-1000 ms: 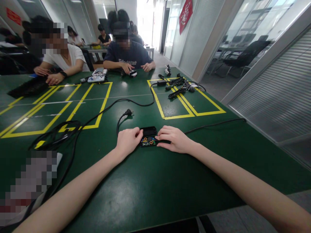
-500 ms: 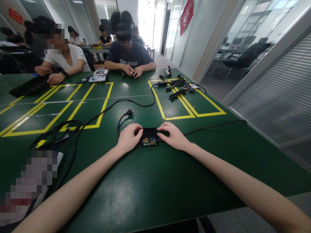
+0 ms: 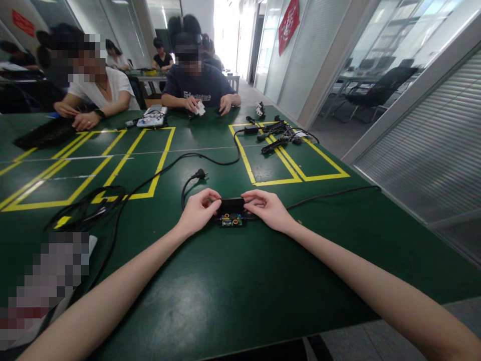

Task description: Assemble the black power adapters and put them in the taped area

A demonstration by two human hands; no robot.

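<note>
Between my hands is a black plastic cover (image 3: pixel 232 204), tilted up behind an opened power adapter's circuit board (image 3: pixel 231 220). The board lies on the table with two copper-coloured ring coils on it. My left hand (image 3: pixel 201 210) pinches the cover's left end between thumb and fingers. At its right end, my right hand (image 3: pixel 265 209) grips it the same way. A black cord (image 3: pixel 332 194) runs off to the right from behind my right hand. Beyond my left hand lies a power plug (image 3: pixel 200 174) on a short curved cord.
A coiled cable (image 3: pixel 88 205) lies on the green table (image 3: pixel 240 286) at left, near a pixelated item (image 3: pixel 48 286). Yellow tape (image 3: pixel 278 182) marks rectangles. Black cable parts (image 3: pixel 276 135) sit at back right. Across the table, a person (image 3: pixel 199 90) holds a white part; another sits by a black tray (image 3: pixel 45 133).
My hands have raised the cover slightly and tipped it more upright, so its outer edge shows. The person opposite has moved their hands apart, a white part now showing in one.
</note>
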